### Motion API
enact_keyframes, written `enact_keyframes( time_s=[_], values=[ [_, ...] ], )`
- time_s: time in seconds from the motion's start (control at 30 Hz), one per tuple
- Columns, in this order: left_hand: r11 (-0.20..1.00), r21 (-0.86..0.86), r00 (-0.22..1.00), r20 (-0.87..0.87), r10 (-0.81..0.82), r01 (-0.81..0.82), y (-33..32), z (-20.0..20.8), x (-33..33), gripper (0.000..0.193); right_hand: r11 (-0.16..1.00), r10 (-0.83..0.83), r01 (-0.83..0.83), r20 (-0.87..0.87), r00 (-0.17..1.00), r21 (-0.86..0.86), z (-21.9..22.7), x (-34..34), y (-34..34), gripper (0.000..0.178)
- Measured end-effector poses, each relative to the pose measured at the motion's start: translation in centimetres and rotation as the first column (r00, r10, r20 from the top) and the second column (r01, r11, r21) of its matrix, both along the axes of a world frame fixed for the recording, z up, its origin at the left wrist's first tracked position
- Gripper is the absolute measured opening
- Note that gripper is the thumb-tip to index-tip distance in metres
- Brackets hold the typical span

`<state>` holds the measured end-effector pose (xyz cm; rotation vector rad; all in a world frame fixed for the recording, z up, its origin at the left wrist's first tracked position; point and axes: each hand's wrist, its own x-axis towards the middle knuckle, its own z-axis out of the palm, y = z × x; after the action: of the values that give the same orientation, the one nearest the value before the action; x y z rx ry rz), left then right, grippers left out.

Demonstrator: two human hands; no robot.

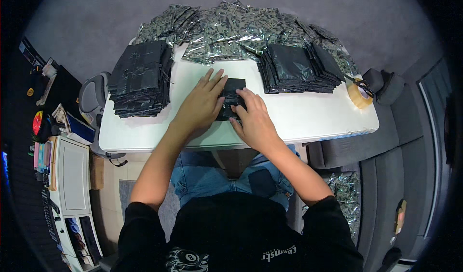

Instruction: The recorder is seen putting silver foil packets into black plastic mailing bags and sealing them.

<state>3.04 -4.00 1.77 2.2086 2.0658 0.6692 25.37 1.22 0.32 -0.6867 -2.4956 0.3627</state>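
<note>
A flat black plastic packet (235, 84) lies on the white table (197, 74) in front of me, its surface creased and shiny. My left hand (202, 101) rests along its left edge, fingers stretched toward the far side and thumb on the packet. From the right, my right hand (254, 116) touches the packet with slightly bent, spread fingers. Part of the packet is hidden under both hands. To the left rises a tall stack of black packets (140, 74); another stack of black packets (289, 67) stands to the right.
Shiny clear-wrapped camouflage-patterned packets (236, 28) are heaped along the far edge. A roll of tape (359, 96) and black-handled scissors (365, 86) sit at the right end. A grey sofa (386, 175) is at the right, a grey chair (95, 96) and white cabinet (74, 175) at the left.
</note>
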Motion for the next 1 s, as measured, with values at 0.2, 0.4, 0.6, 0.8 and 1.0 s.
enact_keyframes(
  time_s=[0.2,0.4,0.6,0.8,1.0],
  values=[
    [0.982,-0.174,0.985,-0.139,-0.1,0.075,1.2,-1.3,-0.6,0.072,0.997,0.056,-0.056,0.002,0.998,0.06,-2.1,0.1,1.5,0.03],
    [0.98,-0.195,0.981,-0.177,-0.082,0.046,1.1,-1.3,-0.3,0.075,0.999,-0.034,0.035,-0.07,0.997,0.012,-2.1,-0.5,3.1,0.032],
    [0.983,-0.178,0.989,-0.137,-0.06,0.035,0.5,-1.6,-1.1,0.074,0.992,-0.019,0.03,0.095,0.995,-0.121,0.0,-0.6,2.8,0.061],
    [0.98,-0.189,0.985,-0.142,-0.094,0.066,0.8,-1.9,-1.5,0.071,0.98,0.058,-0.102,0.245,0.968,0.17,-2.3,-1.0,4.5,0.066],
    [0.978,-0.192,0.986,-0.135,-0.102,0.075,0.1,-1.4,-1.9,0.07,0.992,0.09,-0.108,0.221,0.971,0.072,-3.0,-0.2,5.0,0.064]
  ],
)
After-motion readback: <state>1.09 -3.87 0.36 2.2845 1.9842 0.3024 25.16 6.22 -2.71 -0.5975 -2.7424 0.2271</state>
